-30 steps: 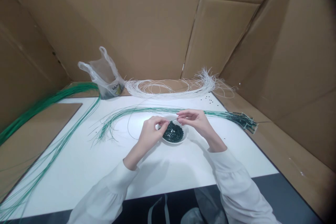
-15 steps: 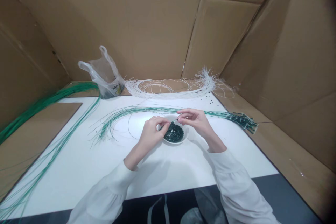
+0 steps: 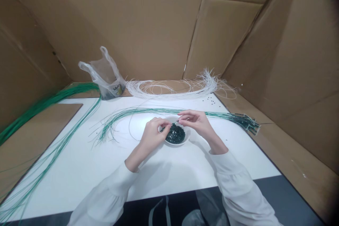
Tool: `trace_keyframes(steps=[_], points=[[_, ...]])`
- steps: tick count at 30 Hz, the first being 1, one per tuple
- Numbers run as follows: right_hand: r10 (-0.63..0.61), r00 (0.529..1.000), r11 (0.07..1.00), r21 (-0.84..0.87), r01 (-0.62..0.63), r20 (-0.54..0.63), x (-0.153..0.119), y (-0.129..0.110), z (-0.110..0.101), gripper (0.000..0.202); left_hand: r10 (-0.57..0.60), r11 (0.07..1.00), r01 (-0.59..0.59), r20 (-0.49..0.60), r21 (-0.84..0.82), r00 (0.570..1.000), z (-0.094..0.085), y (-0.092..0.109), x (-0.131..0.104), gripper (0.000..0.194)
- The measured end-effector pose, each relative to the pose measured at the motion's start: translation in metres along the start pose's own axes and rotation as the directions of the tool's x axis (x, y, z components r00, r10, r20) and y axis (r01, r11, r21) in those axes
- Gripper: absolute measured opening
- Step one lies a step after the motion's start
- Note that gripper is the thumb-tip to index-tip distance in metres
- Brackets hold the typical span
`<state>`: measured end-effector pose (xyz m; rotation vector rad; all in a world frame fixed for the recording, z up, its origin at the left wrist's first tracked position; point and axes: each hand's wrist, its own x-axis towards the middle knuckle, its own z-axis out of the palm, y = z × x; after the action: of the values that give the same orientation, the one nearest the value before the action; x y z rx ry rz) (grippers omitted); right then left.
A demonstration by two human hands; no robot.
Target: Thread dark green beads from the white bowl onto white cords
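A white bowl [image 3: 187, 137] holds small dark green beads [image 3: 176, 135]. Over its left rim, my left hand [image 3: 154, 133] pinches the end of a thin pale strand [image 3: 129, 123] that loops out to the left. My right hand [image 3: 197, 123] is pinched over the bowl's right rim, with a tiny dark piece at its fingertips, too small to make out. The fingertips of both hands are close together but apart. Behind the bowl, a bundle of green strands [image 3: 132, 111] runs across the white board, its right end [image 3: 245, 123] thick with dark beads.
A plastic bag [image 3: 108, 84] stands at the back left, beside coiled white strands [image 3: 169, 93]. More green strands [image 3: 50, 104] hang down the left side. Loose dark beads [image 3: 212, 101] lie at the back right. Cardboard walls [image 3: 159, 31] surround the board [image 3: 225, 169].
My right hand has shifted very slightly to the left, towards my left hand. My left hand looks unmoved.
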<state>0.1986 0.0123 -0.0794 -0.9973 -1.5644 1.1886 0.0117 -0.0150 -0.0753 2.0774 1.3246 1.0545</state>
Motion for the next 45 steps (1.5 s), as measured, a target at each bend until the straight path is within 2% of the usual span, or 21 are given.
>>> trace_keyframes(steps=[7,10,13,15,17,19,21,23,27,31,33,39,42,45], points=[[-0.012,1.0,0.989,-0.145,0.015,0.027,0.0,0.003,0.006,0.036,-0.026,0.999,0.027,-0.014,0.022,1.0,0.002,-0.003,0.0,0.015],[-0.036,0.999,0.951,-0.305,0.045,0.035,0.0,-0.001,0.008,0.038,-0.092,0.996,0.092,-0.052,-0.008,0.994,0.003,-0.007,0.002,0.015],[0.044,0.977,0.823,-0.563,0.084,0.209,0.002,-0.005,0.013,0.02,-0.188,0.978,0.183,-0.041,-0.101,0.981,0.003,-0.012,0.005,0.016],[0.139,0.929,0.712,-0.687,0.146,0.342,0.004,-0.005,0.018,0.012,-0.262,0.943,0.258,0.01,-0.21,0.965,0.002,-0.016,0.007,0.017],[0.201,0.887,0.636,-0.744,0.204,0.415,0.006,-0.003,0.024,0.01,-0.336,0.87,0.347,0.096,-0.351,0.937,0.0,-0.02,0.01,0.018],[0.229,0.866,0.601,-0.764,0.234,0.445,0.006,0.001,0.029,0.01,-0.38,0.773,0.417,0.177,-0.479,0.908,-0.003,-0.023,0.012,0.018],[0.234,0.858,0.588,-0.77,0.249,0.457,0.005,0.004,0.032,0.011,-0.394,0.698,0.447,0.221,-0.559,0.892,-0.007,-0.027,0.013,0.017],[0.214,0.863,0.566,-0.778,0.273,0.458,0.003,0.006,0.034,0.014,-0.402,0.666,0.457,0.233,-0.59,0.886,-0.01,-0.031,0.014,0.017],[0.168,0.883,0.491,-0.814,0.311,0.439,0.0,0.007,0.035,0.015,-0.418,0.656,0.482,0.252,-0.581,0.873,-0.012,-0.036,0.015,0.016],[0.177,0.916,0.36,-0.89,0.281,0.36,0.002,0.01,0.035,0.015,-0.423,0.649,0.505,0.282,-0.569,0.861,-0.011,-0.036,0.015,0.017],[0.18,0.922,0.33,-0.904,0.272,0.343,0.004,0.012,0.035,0.017,-0.424,0.643,0.508,0.285,-0.574,0.859,-0.011,-0.035,0.015,0.018],[0.159,0.916,0.386,-0.877,0.287,0.37,0.004,0.01,0.036,0.02,-0.412,0.61,0.52,0.321,-0.598,0.853,-0.018,-0.034,0.014,0.017],[0.144,0.919,0.471,-0.842,0.262,0.366,0.002,0.003,0.033,0.018,-0.415,0.602,0.522,0.323,-0.604,0.851,-0.022,-0.034,0.015,0.017],[0.107,0.935,0.617,-0.76,0.204,0.337,0.002,-0.003,0.025,0.018,-0.41,0.618,0.525,0.331,-0.585,0.85,-0.022,-0.035,0.016,0.019]])
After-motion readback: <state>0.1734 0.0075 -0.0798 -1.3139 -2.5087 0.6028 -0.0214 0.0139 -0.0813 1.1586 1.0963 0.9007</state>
